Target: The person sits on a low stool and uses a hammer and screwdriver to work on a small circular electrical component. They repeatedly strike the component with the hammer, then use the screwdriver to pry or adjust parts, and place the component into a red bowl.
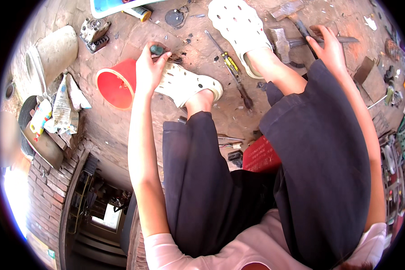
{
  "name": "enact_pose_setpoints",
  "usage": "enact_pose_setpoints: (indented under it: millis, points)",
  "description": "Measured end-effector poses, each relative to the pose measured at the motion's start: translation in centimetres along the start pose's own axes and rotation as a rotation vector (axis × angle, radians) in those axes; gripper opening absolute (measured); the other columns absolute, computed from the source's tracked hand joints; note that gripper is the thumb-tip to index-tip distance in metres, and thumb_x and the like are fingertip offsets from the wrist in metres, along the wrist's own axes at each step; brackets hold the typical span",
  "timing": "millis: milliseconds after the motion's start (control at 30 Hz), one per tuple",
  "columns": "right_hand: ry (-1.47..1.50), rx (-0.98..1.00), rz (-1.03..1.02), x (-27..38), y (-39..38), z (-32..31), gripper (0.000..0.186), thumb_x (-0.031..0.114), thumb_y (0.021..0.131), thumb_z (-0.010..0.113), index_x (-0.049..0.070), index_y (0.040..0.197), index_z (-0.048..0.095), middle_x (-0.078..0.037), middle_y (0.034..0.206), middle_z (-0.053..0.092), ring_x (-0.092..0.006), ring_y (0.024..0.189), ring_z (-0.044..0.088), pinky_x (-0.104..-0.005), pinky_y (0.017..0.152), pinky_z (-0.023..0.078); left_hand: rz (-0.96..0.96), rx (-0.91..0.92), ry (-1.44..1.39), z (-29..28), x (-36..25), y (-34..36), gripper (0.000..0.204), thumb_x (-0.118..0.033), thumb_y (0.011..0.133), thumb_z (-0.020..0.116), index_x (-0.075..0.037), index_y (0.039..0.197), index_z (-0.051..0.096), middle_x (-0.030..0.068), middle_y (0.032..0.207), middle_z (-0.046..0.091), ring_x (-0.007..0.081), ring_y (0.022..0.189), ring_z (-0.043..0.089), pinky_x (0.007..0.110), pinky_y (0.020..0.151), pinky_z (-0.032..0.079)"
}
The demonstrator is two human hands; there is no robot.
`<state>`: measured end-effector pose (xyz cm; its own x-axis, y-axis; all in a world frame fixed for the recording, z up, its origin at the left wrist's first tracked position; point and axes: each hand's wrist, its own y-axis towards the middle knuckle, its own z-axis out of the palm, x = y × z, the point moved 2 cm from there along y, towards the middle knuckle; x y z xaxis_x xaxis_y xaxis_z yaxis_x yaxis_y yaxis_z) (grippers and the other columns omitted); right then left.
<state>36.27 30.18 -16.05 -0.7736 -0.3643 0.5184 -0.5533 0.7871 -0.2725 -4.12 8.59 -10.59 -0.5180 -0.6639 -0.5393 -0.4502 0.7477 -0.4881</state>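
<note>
Beside the white clog on my left foot, my left hand (pixel 149 67) is closed around a tool with a rounded dark green handle (pixel 156 50); its working end is hard to make out. On the right, beyond my knee, my right hand (pixel 329 48) has its thumb and fingers on the dark handle of a hammer (pixel 301 28), whose blocky head lies farther away. A second hammer (pixel 281 46) lies on the ground, its handle passing behind my right hand. Between my feet rests a screwdriver with a yellow and black handle (pixel 231 65).
A red bucket (pixel 115 85) lies tipped left of my left hand. Farther left are a pale bucket (pixel 54 54), a greasy metal part (pixel 94 31) and crumpled bags (pixel 66 105). A blue tub (pixel 110 6) stands at the far edge. Scrap parts (pixel 393 153) crowd the right.
</note>
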Motion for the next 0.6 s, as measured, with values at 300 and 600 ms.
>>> enact_pose_setpoints:
  millis: [300, 600]
  points:
    - [0.093, 0.184, 0.146, 0.0, 0.5, 0.6, 0.036, 0.027, 0.085, 0.068, 0.001, 0.107, 0.058, -0.015, 0.099, 0.063, -0.0291, 0.091, 0.063, -0.0381, 0.082, 0.050, -0.045, -0.111, 0.144, -0.2, 0.5, 0.9, 0.036, -0.023, 0.078, 0.077, -0.001, 0.099, 0.058, 0.0145, 0.082, 0.066, 0.0241, 0.077, 0.067, 0.034, 0.071, 0.051]
    - [-0.167, 0.205, 0.030, -0.4, 1.5, 1.0, 0.039, 0.030, 0.082, 0.069, -0.001, 0.102, 0.057, -0.019, 0.094, 0.065, -0.0357, 0.092, 0.062, -0.0419, 0.079, 0.049, 0.058, -0.140, 0.298, 0.9, 0.0, 1.7, 0.044, -0.028, 0.078, 0.075, 0.003, 0.105, 0.057, 0.0220, 0.086, 0.065, 0.0386, 0.082, 0.064, 0.041, 0.073, 0.051]
